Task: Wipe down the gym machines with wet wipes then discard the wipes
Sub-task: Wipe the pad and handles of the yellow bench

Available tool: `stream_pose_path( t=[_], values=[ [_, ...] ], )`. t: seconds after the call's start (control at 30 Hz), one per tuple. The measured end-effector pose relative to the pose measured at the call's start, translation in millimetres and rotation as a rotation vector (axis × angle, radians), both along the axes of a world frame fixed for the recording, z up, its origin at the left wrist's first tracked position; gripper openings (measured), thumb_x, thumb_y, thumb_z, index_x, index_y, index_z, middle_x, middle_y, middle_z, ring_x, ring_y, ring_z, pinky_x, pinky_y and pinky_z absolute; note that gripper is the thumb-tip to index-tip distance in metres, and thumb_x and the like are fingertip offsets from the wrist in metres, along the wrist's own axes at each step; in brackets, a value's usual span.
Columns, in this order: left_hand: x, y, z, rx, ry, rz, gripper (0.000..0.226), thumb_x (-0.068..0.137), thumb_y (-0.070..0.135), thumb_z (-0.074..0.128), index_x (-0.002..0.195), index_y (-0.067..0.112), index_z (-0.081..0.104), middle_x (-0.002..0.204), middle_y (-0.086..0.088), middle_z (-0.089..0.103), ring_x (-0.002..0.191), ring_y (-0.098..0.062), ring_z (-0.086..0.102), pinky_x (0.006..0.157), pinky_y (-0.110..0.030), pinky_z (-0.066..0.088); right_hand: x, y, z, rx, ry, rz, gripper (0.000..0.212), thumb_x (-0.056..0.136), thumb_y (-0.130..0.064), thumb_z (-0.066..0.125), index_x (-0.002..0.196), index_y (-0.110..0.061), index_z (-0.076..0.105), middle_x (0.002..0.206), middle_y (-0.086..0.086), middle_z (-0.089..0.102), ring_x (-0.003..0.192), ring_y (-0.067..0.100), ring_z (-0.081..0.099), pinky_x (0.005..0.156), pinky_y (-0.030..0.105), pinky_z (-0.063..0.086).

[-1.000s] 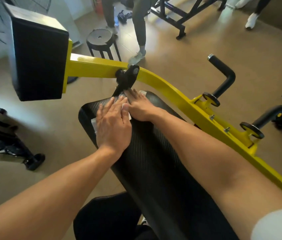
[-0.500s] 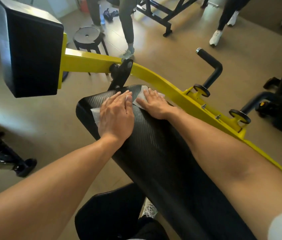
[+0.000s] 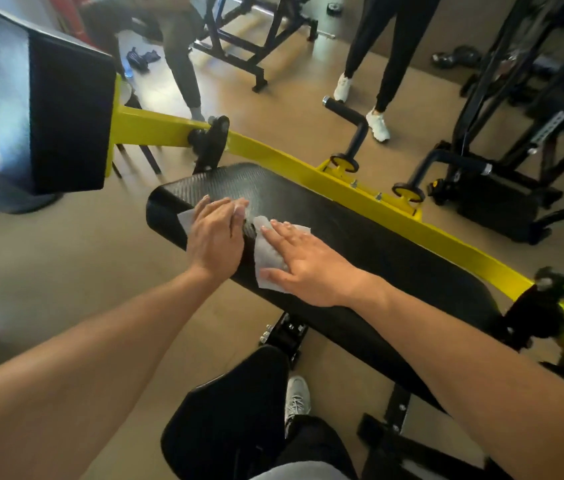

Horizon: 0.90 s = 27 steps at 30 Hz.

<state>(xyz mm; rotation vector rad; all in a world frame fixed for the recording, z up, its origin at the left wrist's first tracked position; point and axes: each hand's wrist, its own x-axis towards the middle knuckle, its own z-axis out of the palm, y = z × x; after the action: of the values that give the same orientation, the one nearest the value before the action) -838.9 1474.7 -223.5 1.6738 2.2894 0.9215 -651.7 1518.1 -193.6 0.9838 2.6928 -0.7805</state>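
Observation:
A long black textured pad (image 3: 370,244) of a yellow-framed gym machine (image 3: 273,157) runs from centre to lower right. My left hand (image 3: 214,237) lies flat near the pad's far end, pressing a white wet wipe (image 3: 186,218) whose corner shows at its left. My right hand (image 3: 304,261) lies flat beside it on a second white wipe (image 3: 266,254) that spreads under its palm and fingers. Both hands have straight fingers. A narrow strip of bare pad separates them.
A big black square pad (image 3: 62,123) stands on the yellow arm at the left. Black handles (image 3: 349,123) rise beyond the frame. Two persons' legs (image 3: 391,53) and other black machines (image 3: 515,140) stand on the tan floor behind. A black seat (image 3: 232,414) is below.
Both hands have slid with their wipes along the pad toward me, away from its far end. The right hand's wipe now shows more under the palm.

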Motion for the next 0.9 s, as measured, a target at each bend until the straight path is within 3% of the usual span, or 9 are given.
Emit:
stream_pose_path(
  t=[0.1,0.2,0.37,0.47,0.53,0.6,0.67,0.73,0.9],
  values=[
    [-2,-15,-7,-0.023,0.119,-0.080,0.054,0.108,0.035,0.022,0.134,0.014,0.064,0.142,-0.004,0.060,0.146,-0.023,0.038,0.125,-0.044,0.013,5,-29,5,0.135,-0.017,-0.109,0.069,0.106,-0.058,0.026,0.163,-0.029,-0.001,0.171,-0.004,-0.002,0.156,0.011,-0.004,0.127,0.034,-0.003],
    [13,-13,5,-0.077,0.093,-0.215,0.052,0.107,0.037,0.023,0.137,0.019,0.062,0.144,0.000,0.058,0.146,-0.015,0.037,0.126,-0.038,0.008,9,-49,6,0.167,-0.032,-0.243,0.068,0.105,-0.060,0.018,0.163,-0.029,0.004,0.171,-0.003,0.004,0.157,0.012,0.000,0.126,0.033,0.000],
    [61,-2,22,-0.116,0.006,-0.419,0.043,0.110,0.033,0.030,0.140,0.020,0.058,0.139,0.000,0.063,0.135,-0.015,0.051,0.119,-0.032,0.024,42,-80,11,0.231,-0.003,-0.634,0.055,0.108,-0.050,0.025,0.155,-0.026,0.039,0.163,-0.003,0.035,0.151,0.014,0.028,0.121,0.035,0.024],
    [82,3,27,-0.153,0.051,-0.447,0.044,0.109,0.036,0.029,0.140,0.023,0.058,0.135,-0.002,0.065,0.129,-0.022,0.054,0.110,-0.036,0.033,70,-95,13,0.412,-0.219,-0.744,0.047,0.108,-0.044,0.032,0.147,-0.025,0.049,0.164,0.003,0.031,0.150,0.022,0.028,0.116,0.042,0.032],
    [91,9,28,-0.225,0.019,-0.462,0.045,0.109,0.040,0.027,0.141,0.028,0.056,0.135,-0.003,0.065,0.126,-0.026,0.056,0.103,-0.039,0.040,84,-98,14,0.444,-0.290,-0.743,0.047,0.108,-0.042,0.031,0.145,-0.021,0.051,0.159,0.003,0.038,0.146,0.020,0.031,0.116,0.038,0.030],
    [97,13,26,-0.270,0.007,-0.441,0.046,0.108,0.046,0.024,0.139,0.033,0.056,0.132,-0.003,0.065,0.121,-0.028,0.059,0.096,-0.042,0.045,94,-91,15,0.272,-0.203,-0.741,0.049,0.110,-0.040,0.028,0.150,-0.018,0.045,0.158,0.002,0.041,0.145,0.016,0.034,0.118,0.032,0.026],
    [100,14,27,-0.248,0.027,-0.404,0.046,0.108,0.047,0.023,0.135,0.032,0.057,0.127,-0.004,0.067,0.116,-0.028,0.061,0.091,-0.042,0.047,98,-72,13,0.014,-0.119,-0.714,0.057,0.111,-0.042,0.023,0.160,-0.013,0.027,0.168,0.002,0.023,0.154,0.014,0.017,0.123,0.027,0.009],
    [100,16,28,-0.224,-0.006,-0.373,0.046,0.108,0.044,0.024,0.135,0.027,0.058,0.127,-0.005,0.066,0.119,-0.026,0.060,0.094,-0.042,0.046,98,-41,5,-0.123,-0.157,-0.625,0.062,0.111,-0.043,0.019,0.162,-0.010,0.013,0.171,0.003,0.005,0.157,0.015,0.002,0.124,0.029,-0.001],
    [98,26,30,-0.214,-0.094,-0.292,0.044,0.110,0.037,0.028,0.139,0.022,0.058,0.134,-0.002,0.063,0.129,-0.019,0.051,0.105,-0.036,0.038,80,40,-25,-0.060,-0.302,-0.336,0.050,0.112,-0.026,0.025,0.160,-0.016,0.021,0.165,0.025,0.006,0.155,0.038,0.004,0.126,0.044,0.008]
  ],
)
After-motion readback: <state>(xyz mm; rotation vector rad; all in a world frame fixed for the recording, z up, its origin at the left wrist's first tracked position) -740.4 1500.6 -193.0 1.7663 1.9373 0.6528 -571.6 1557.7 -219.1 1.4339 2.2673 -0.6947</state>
